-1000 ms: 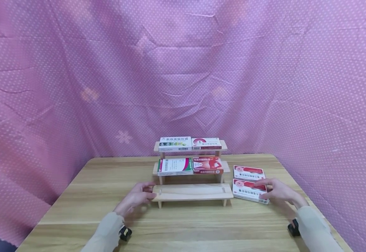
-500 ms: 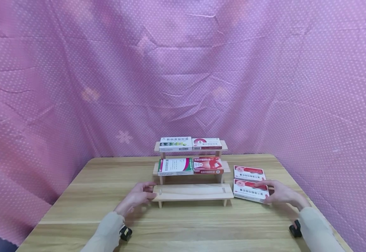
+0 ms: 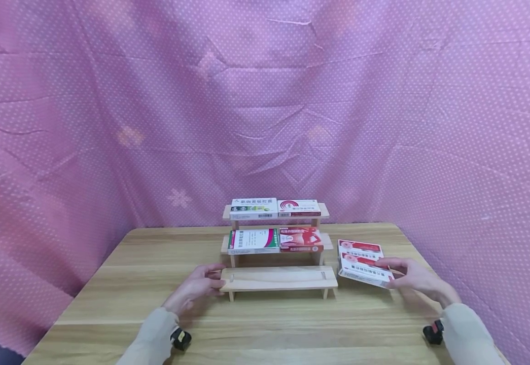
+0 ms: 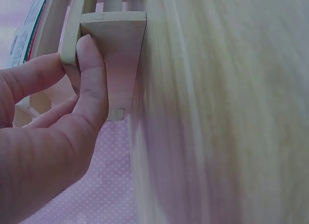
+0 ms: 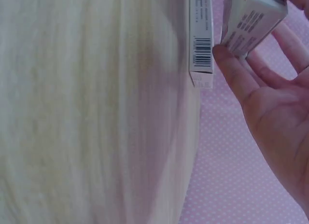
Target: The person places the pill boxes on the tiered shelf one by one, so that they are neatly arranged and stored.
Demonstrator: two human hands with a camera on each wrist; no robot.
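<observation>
My left hand (image 3: pixel 196 285) grips the left end of the lowest step (image 3: pixel 278 279) of a wooden tiered display stand. In the left wrist view, thumb and fingers (image 4: pixel 91 84) lie on either side of the board's end. My right hand (image 3: pixel 415 280) pinches the right end of a red-and-white medicine box (image 3: pixel 364 274), to the right of the stand. That box is raised and tilted, overlapping a matching medicine box (image 3: pixel 361 247) behind it. In the right wrist view the held box is above the other one, which lies flat on the table with its barcode side showing.
On the middle step lie a white-and-green medicine box (image 3: pixel 254 240) and a red medicine box (image 3: pixel 301 238). Two more boxes, one white with green (image 3: pixel 253 208) and one white and red (image 3: pixel 298 207), lie on the top step. A pink dotted cloth (image 3: pixel 265 111) hangs behind the wooden table (image 3: pixel 265 329).
My right hand has closed on the nearer red-and-white medicine box and lifted it off the table, tilting it and shifting slightly right. The left hand keeps its grip on the stand.
</observation>
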